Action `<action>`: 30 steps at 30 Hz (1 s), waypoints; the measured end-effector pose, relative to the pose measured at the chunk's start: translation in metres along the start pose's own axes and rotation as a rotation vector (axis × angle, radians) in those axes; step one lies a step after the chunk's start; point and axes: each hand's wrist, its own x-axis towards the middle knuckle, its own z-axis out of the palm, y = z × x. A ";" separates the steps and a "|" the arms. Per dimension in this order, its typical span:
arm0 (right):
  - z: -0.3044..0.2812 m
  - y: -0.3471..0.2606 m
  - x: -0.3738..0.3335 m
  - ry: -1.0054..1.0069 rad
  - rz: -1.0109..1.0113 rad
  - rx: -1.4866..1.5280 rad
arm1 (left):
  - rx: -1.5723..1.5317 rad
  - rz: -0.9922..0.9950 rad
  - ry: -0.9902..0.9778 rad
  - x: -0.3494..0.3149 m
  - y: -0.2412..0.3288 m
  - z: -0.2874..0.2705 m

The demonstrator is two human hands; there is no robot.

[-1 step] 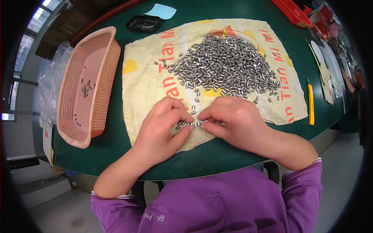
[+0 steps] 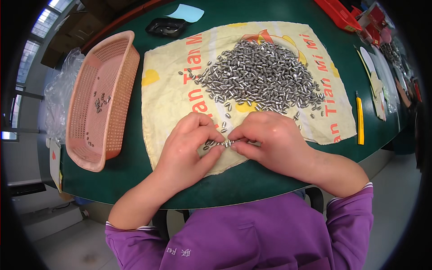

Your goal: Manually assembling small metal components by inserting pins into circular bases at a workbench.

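Note:
A heap of small, oval, ribbed silver-and-grey metal pieces (image 2: 261, 74) is spread over a cream cloth (image 2: 164, 96) with red lettering. At the near side of the heap, my left hand (image 2: 186, 146) and my right hand (image 2: 274, 139) meet fingertip to fingertip. Between them they pinch a short row of metal pieces (image 2: 227, 144), partly covered by the fingers. Thumb and forefinger are closed on each hand. A few loose metal pieces (image 2: 207, 146) lie beside my left fingers, and others trail from the heap toward the hands.
To the left stands a long pink mesh basket (image 2: 123, 108) holding several metal pieces. A clear plastic bag (image 2: 60, 96) lies beyond it. On the green table (image 2: 207, 191) are a yellow cutter knife (image 2: 360, 119) at right, a black tray (image 2: 166, 28) at the back and a red bin (image 2: 339, 15) far right.
My fingertips have drawn slightly closer together, and less of the row of metal pieces shows between them. Everything else looks the same.

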 end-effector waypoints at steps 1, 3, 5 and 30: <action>0.001 0.000 0.000 0.001 0.001 0.000 | 0.001 0.001 -0.001 0.000 0.000 0.001; 0.003 -0.001 0.000 -0.003 -0.012 -0.019 | 0.008 0.006 0.015 0.000 -0.001 0.002; 0.004 -0.001 0.000 0.000 -0.016 -0.019 | 0.001 0.007 0.005 0.000 -0.002 0.001; 0.002 -0.003 0.000 -0.016 -0.007 -0.011 | -0.027 -0.013 0.050 0.001 -0.002 0.007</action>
